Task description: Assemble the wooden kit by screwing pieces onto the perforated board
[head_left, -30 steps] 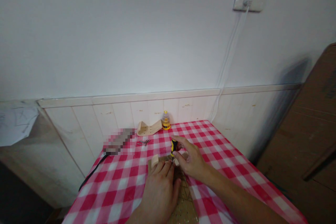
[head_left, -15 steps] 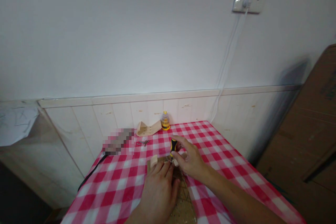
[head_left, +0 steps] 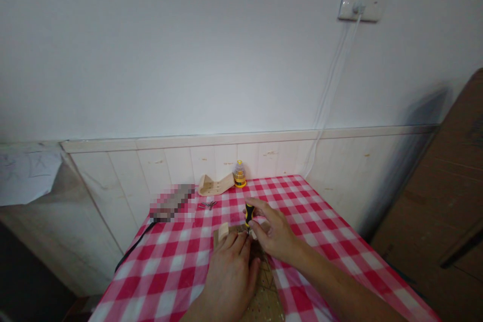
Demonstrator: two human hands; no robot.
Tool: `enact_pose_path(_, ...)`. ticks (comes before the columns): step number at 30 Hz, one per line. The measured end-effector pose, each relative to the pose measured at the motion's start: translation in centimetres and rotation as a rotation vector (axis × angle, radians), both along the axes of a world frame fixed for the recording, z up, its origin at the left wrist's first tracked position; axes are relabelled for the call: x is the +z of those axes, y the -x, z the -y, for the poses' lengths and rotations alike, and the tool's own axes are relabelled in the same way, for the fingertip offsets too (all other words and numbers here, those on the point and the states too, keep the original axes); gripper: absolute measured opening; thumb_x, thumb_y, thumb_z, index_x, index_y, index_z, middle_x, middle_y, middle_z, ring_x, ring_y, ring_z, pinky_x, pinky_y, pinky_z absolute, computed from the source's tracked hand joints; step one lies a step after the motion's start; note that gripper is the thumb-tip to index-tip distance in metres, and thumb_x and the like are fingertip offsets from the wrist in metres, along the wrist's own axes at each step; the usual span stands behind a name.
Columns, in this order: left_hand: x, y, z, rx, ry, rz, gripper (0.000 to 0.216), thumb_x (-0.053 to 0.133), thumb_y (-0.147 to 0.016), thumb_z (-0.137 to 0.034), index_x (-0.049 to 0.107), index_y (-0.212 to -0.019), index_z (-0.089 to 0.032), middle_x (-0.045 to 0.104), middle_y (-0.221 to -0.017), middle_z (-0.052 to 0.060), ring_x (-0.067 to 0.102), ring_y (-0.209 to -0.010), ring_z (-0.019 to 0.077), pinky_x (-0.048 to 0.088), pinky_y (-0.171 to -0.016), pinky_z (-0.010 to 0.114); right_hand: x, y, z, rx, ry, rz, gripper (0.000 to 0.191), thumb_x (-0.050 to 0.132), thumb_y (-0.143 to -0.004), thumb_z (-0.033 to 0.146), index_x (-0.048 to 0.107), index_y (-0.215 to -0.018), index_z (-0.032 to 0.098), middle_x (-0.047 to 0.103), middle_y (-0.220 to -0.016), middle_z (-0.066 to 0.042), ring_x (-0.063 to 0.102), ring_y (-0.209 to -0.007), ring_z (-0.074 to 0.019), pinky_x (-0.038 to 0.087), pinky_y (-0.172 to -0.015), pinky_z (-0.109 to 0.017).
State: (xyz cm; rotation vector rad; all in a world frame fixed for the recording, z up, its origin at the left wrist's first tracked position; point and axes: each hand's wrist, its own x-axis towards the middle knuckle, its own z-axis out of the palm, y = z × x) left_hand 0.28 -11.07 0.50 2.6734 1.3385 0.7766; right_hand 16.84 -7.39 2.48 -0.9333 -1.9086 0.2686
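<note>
My right hand point(head_left: 272, 231) pinches the handle of a small yellow and black screwdriver point(head_left: 248, 213) that stands upright, its tip down on a brown perforated board point(head_left: 264, 302). My left hand point(head_left: 230, 276) lies flat on that board with its fingers stretched out, the fingertips close to the screwdriver's tip. A small pale wooden block point(head_left: 223, 231) sits at the board's far left corner, just beyond my left fingers.
A red and white checked tablecloth point(head_left: 177, 261) covers the table. Toward the wall lie a curved wooden piece point(head_left: 215, 184), a yellow bit holder point(head_left: 239, 174), a few screws point(head_left: 207, 205) and a blurred-out object with a black cable point(head_left: 132, 249). A brown cabinet point(head_left: 445, 201) stands on the right.
My hands and the screwdriver stay almost where they were. The view has shifted a little to the left and down.
</note>
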Motion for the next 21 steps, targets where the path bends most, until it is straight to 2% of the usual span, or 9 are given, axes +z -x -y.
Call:
enact_pose_path(5,-0.11,0.07,-0.01,0.004,-0.004,-0.006,0.039,0.057,-0.090,-0.021,0.068,-0.127,-0.012,0.071,-0.122,0.014,0.061,-0.117,0.0340,0.049,-0.105,0.056,-0.06,0.02,-0.24,-0.006,0.045,-0.044,0.054,0.056,-0.087,0.009,0.053,-0.138,0.028,0.072,-0.118,-0.007,0.071,-0.102,-0.0211,0.061,-0.089,-0.039)
enact_pose_path(10,-0.07,0.09,0.08,0.016,-0.025,-0.011,0.039,0.057,-0.090,-0.021,0.068,-0.127,-0.015,0.072,-0.121,0.013,0.062,-0.115,0.0335,0.049,-0.105,0.056,-0.09,0.05,-0.45,-0.020,0.025,-0.058,0.054,0.058,-0.085,0.009,0.055,-0.136,0.027,0.073,-0.108,-0.005,0.071,-0.093,-0.0201,0.061,-0.083,-0.036)
enact_pose_path(21,-0.05,0.11,0.10,0.012,-0.034,-0.009,0.037,0.056,-0.091,-0.021,0.069,-0.125,-0.014,0.072,-0.120,0.013,0.062,-0.114,0.0333,0.049,-0.104,0.056,-0.18,0.19,-0.52,-0.024,0.004,-0.060,0.054,0.059,-0.084,0.009,0.055,-0.135,0.027,0.072,-0.107,-0.005,0.069,-0.090,-0.0190,0.060,-0.084,-0.036)
